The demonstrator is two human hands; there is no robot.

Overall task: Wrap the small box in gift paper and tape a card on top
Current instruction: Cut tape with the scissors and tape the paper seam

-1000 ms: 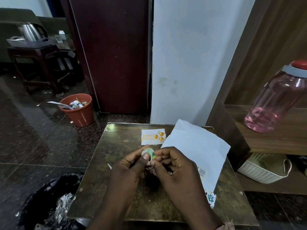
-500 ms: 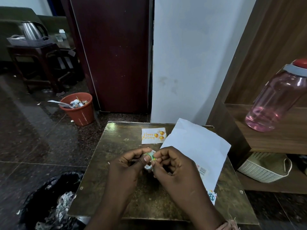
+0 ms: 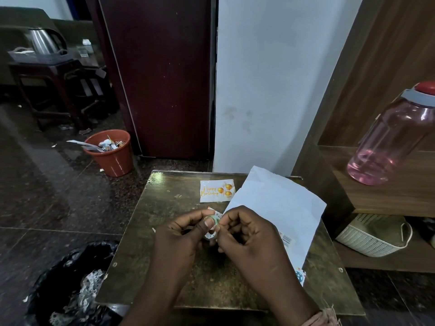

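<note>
I'm gripping tape roll with left hand, right hand pinching at its edge, possibly tape end. Card lying at 12 o'clock, paper at 2 o'clock on table.

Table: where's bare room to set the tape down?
Free: left strip of the table, from far-left corner to near edge, and the near-right corner beside the paper. Crowded: far right, card against the paper; centre, both hands on the tape.
</note>
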